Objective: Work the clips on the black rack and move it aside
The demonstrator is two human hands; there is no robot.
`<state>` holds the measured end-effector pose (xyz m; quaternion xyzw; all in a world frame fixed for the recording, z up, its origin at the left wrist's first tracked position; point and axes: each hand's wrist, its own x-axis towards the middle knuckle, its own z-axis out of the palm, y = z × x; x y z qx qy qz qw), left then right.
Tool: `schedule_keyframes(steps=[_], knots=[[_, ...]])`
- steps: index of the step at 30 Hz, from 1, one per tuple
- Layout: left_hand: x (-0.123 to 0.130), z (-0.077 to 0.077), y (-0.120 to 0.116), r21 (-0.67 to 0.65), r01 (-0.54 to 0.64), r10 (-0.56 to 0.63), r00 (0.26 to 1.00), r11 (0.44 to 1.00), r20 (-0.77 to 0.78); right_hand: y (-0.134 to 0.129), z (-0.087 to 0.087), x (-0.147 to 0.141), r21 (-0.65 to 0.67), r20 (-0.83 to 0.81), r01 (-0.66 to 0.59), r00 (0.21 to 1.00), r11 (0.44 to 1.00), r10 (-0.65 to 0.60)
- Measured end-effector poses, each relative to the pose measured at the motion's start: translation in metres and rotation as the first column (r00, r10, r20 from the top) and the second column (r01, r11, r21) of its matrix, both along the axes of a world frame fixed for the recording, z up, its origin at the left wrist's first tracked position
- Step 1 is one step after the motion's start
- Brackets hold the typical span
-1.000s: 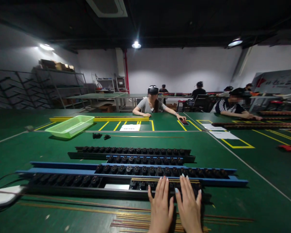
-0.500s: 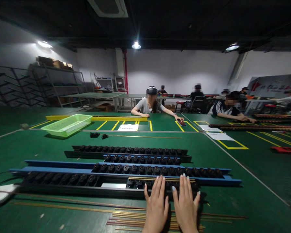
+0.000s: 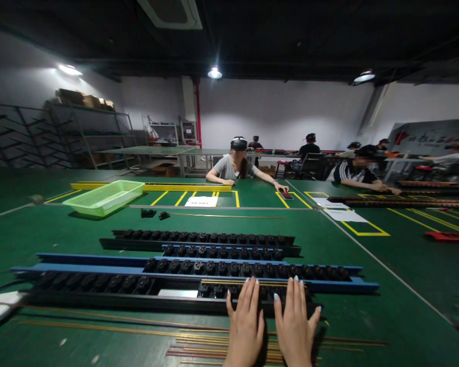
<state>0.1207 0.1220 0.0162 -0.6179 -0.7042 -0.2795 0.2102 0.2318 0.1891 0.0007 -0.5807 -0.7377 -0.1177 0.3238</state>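
Observation:
Nearest to me lies a black channel rail (image 3: 110,299) with black socket-like modules (image 3: 95,284) set along it. My left hand (image 3: 245,318) rests palm down over its right part, fingers stretched out, tips at thin brass rods (image 3: 218,282) lying along the modules. Beside it my right hand (image 3: 296,318) lies flat over the same rail, fingers extended and thumb spread to the right. The fingers hide some modules and part of the rods. Neither hand is closed round anything.
Loose brass rods (image 3: 199,339) lie in front of the rail, partly under my wrists. Behind it are a blue rail (image 3: 92,267) and another black rail (image 3: 137,244) with modules. A green basket (image 3: 105,199) stands farther left. A co-worker (image 3: 229,165) sits opposite.
My right hand has shifted slightly right and its thumb sits farther out. My left hand stays nearly where it was. The view has drifted a little.

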Motion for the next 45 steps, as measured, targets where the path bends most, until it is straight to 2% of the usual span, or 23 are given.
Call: schedule_keyframes(steps=[7,13,22,28,38,45], knots=[[-0.002,-0.005,0.001,-0.021,0.008,-0.008,1.000,1.000,0.014,-0.003,0.006,0.000,0.008,-0.023,-0.003,1.000,1.000,0.003],[0.000,0.000,0.000,-0.026,0.002,-0.001,1.000,1.000,0.027,-0.006,0.004,-0.003,-0.071,0.047,-0.109,0.993,0.992,0.112],[0.007,0.000,0.003,0.018,-0.037,0.035,0.996,0.999,0.079,-0.008,0.008,-0.005,-0.134,0.067,-0.086,0.993,0.987,0.095],[0.001,0.002,0.000,-0.033,-0.003,0.003,1.000,0.999,0.015,-0.015,0.012,-0.011,-0.176,0.112,-0.144,0.980,0.974,0.165],[0.001,-0.001,0.002,-0.028,-0.026,0.026,1.000,0.999,0.013,-0.018,0.013,-0.013,-0.168,0.072,-0.156,0.983,0.973,0.170],[-0.002,-0.005,0.002,-0.026,-0.002,0.002,1.000,1.000,0.001,-0.022,0.012,-0.017,-0.187,0.095,-0.228,0.964,0.956,0.248]])
